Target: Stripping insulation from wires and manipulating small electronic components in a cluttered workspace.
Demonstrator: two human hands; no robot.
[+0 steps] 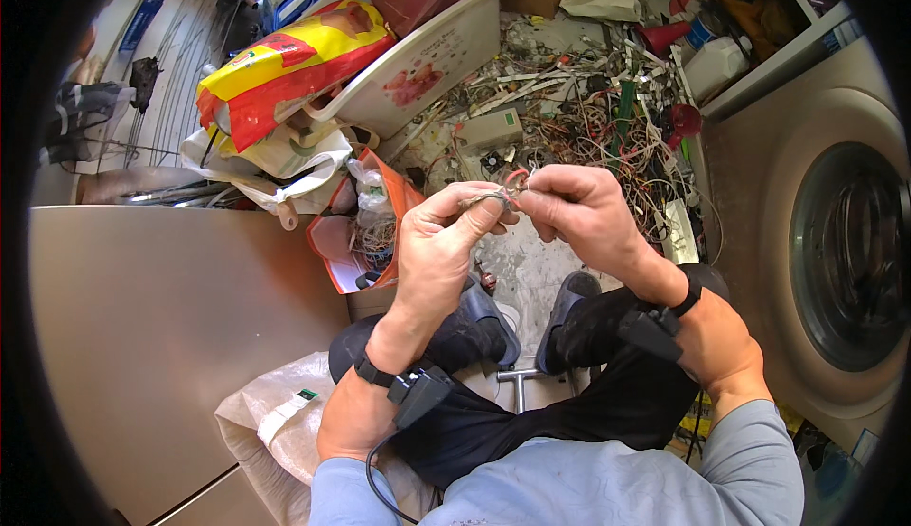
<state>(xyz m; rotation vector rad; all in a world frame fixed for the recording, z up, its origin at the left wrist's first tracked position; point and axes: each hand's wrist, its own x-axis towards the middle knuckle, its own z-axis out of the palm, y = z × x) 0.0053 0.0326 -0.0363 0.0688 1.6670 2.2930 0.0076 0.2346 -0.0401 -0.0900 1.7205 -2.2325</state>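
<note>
red-and-grey thin flexible wires (511, 190) held above pale floor (533, 258), left hand (436, 229) grasping them between thumb and forefinger, right hand (586, 211) pinching opposite. step looks like fingertip separating or twisting, unclear which; next move likely calls for steady opposed grips.

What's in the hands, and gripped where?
Thin wires. The left hand pinches a greyish part; the right hand pinches close beside the red part. Too small to tell whether either grip is at an end.
</note>
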